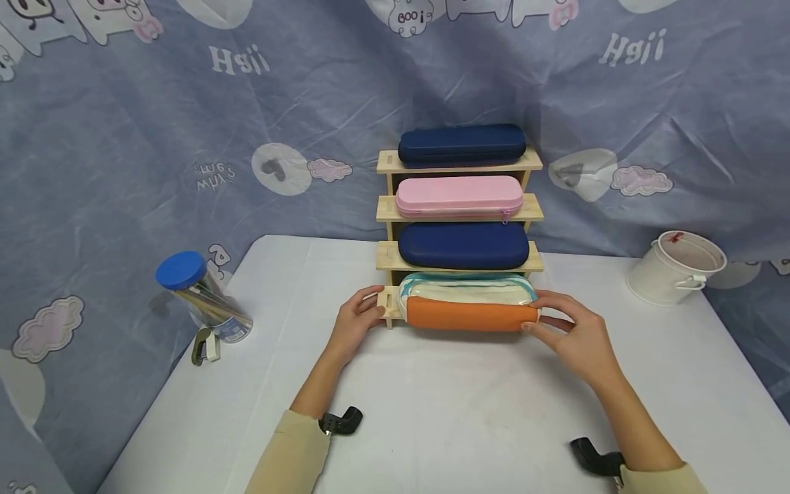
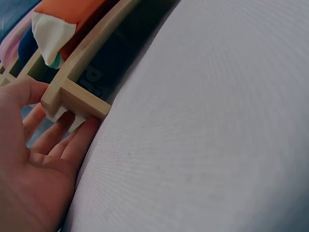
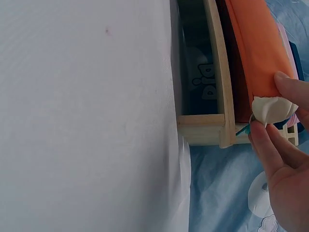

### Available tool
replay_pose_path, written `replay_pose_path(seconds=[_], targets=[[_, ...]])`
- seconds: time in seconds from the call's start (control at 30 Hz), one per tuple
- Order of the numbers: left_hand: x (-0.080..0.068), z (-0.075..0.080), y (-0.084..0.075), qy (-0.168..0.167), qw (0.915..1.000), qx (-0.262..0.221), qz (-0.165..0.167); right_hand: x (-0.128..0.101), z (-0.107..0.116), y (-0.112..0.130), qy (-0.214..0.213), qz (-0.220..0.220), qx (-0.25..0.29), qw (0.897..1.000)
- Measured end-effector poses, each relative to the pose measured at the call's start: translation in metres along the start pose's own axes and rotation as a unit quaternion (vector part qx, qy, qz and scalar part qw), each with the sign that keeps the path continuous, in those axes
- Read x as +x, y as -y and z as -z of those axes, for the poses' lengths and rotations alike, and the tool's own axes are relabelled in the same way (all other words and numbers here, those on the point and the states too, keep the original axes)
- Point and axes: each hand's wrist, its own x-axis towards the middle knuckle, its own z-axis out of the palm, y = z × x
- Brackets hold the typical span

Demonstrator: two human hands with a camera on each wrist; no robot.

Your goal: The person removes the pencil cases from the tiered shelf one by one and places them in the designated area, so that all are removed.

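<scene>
A wooden tiered rack [image 1: 390, 255] stands on the table, with a pencil case lying along each tier. On the lowest tier is an orange and clear pencil case [image 1: 472, 314] with teal trim. My right hand [image 1: 577, 336] pinches its right end, and the right wrist view shows the thumb [image 3: 294, 89] on the orange side and fingertips at the white end. My left hand [image 1: 353, 322] holds the left end of the lowest tier; in the left wrist view, the thumb is at the corner of the wooden step [image 2: 67, 82] and the fingers lie along its side.
Higher tiers carry a dark blue case [image 1: 463, 245], a pink case [image 1: 459, 195] and a navy case [image 1: 463, 144]. Left stands a blue-lidded jar [image 1: 212, 305] of thin sticks, beside a small stapler [image 1: 200, 345]. A white bucket [image 1: 663, 274] stands right. Patterned cloth [image 1: 321, 103] hangs behind.
</scene>
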Motion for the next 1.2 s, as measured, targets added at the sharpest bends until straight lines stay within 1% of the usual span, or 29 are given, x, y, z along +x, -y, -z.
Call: replay_pose_path(seconds=[0.07, 0.27, 0.5, 0.77, 1.03, 1.2], targets=[[0.0, 0.0, 0.0, -0.002, 1.0, 0.003, 0.0, 0.0, 0.001, -0.011, 0.0, -0.006, -0.003, 1.0], [0.0, 0.0, -0.001, 0.0, 1.0, 0.006, -0.003, -0.006, 0.009, -0.01, -0.003, -0.017, 0.0, 1.0], [0.0, -0.001, -0.001, 0.002, 0.9999, 0.01, -0.007, -0.012, 0.022, -0.014, -0.015, -0.008, 0.009, 1.0], [0.0, 0.0, 0.0, 0.0, 1.0, 0.006, -0.005, -0.016, 0.038, -0.023, -0.025, 0.003, -0.014, 1.0], [-0.001, -0.001, -0.001, -0.001, 0.9999, 0.007, -0.009, -0.022, 0.058, -0.03, -0.031, -0.011, -0.01, 0.999], [0.0, -0.001, -0.002, -0.002, 0.9999, 0.009, -0.005, -0.027, 0.067, -0.035, -0.031, -0.019, -0.011, 0.999]])
